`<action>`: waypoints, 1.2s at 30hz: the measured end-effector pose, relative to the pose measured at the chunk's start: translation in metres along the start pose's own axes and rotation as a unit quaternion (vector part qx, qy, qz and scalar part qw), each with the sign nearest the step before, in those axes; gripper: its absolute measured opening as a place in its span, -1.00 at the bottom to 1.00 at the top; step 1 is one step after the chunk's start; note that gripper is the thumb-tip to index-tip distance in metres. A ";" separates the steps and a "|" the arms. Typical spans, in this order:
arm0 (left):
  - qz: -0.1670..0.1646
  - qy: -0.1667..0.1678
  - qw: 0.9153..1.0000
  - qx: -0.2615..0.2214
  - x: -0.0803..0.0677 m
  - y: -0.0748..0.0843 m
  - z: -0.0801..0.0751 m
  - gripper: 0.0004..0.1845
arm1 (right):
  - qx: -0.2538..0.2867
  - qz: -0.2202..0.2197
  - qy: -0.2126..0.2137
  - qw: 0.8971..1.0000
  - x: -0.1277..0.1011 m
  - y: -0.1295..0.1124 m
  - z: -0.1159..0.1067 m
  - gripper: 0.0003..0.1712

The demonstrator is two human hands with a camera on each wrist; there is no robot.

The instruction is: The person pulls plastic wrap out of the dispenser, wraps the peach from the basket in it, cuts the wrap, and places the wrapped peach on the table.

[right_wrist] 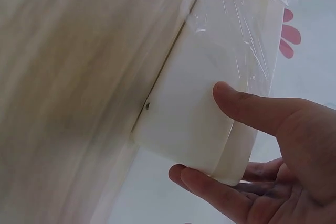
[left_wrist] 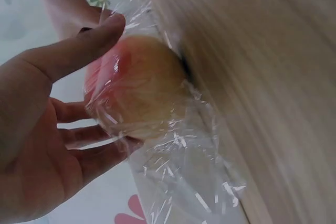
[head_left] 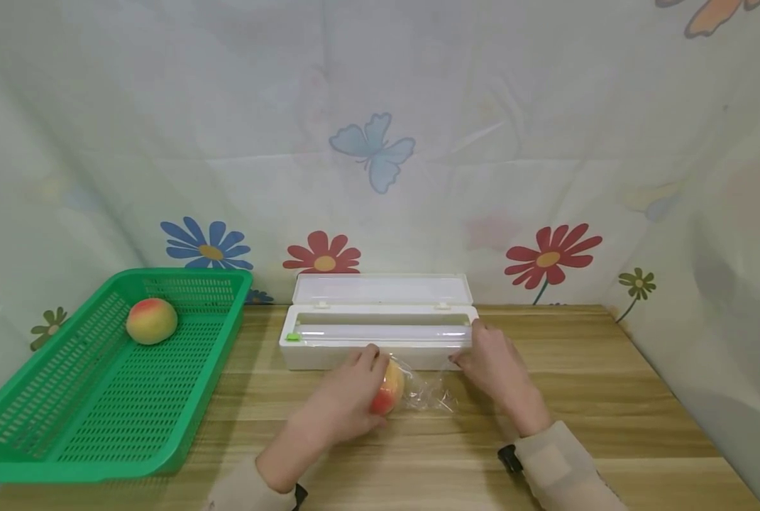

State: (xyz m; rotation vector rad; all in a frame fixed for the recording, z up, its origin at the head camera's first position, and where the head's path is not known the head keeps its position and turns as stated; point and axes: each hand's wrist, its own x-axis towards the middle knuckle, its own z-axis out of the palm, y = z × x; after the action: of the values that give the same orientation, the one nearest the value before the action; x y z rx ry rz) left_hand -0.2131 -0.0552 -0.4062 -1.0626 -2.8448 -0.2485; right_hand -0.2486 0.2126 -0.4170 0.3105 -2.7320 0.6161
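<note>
On the wooden table [head_left: 609, 397], my left hand [head_left: 375, 372] grips a red-yellow peach [head_left: 389, 390] loosely wrapped in cling film [head_left: 427, 394]. In the left wrist view the thumb lies over the peach [left_wrist: 139, 87], the fingers [left_wrist: 89, 135] curl under it, and the film [left_wrist: 189, 166] trails off crumpled. Just behind stands an open white cling film dispenser [head_left: 380, 333]. My right hand [head_left: 475, 349] holds its right end. In the right wrist view the thumb [right_wrist: 236, 103] presses on the dispenser's [right_wrist: 194, 103] front face, the fingers wrap round its end, and film [right_wrist: 247, 14] hangs over the front.
A green perforated basket [head_left: 98, 397] sits at the table's left with a second peach [head_left: 152, 321] in its far corner. A cloth backdrop printed with flowers and butterflies [head_left: 373, 149] closes off the back and sides. Bare tabletop lies right of the dispenser.
</note>
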 end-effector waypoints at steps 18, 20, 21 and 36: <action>-0.025 0.047 0.994 0.091 0.008 0.007 0.014 -0.06 | 0.022 0.013 -0.032 0.999 0.002 0.002 -0.002 -0.36; -0.019 0.050 0.994 0.094 0.010 0.006 0.014 -0.11 | 0.029 0.016 -0.037 0.999 0.002 0.002 -0.003 -0.33; -0.015 0.052 0.994 0.094 0.010 0.006 0.014 -0.15 | 0.032 0.016 -0.039 0.999 0.002 0.003 -0.004 -0.31; -0.008 0.027 1.000 -0.001 0.005 0.004 -0.010 -0.14 | 0.047 0.004 -0.045 0.998 0.004 0.008 -0.001 -0.16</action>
State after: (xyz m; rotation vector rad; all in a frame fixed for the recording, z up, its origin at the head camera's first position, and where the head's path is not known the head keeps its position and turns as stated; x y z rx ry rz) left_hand -0.2138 -0.0516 -0.3950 -1.0178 -2.8061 -0.2772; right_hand -0.2548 0.2193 -0.4179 0.3574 -2.7963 0.7516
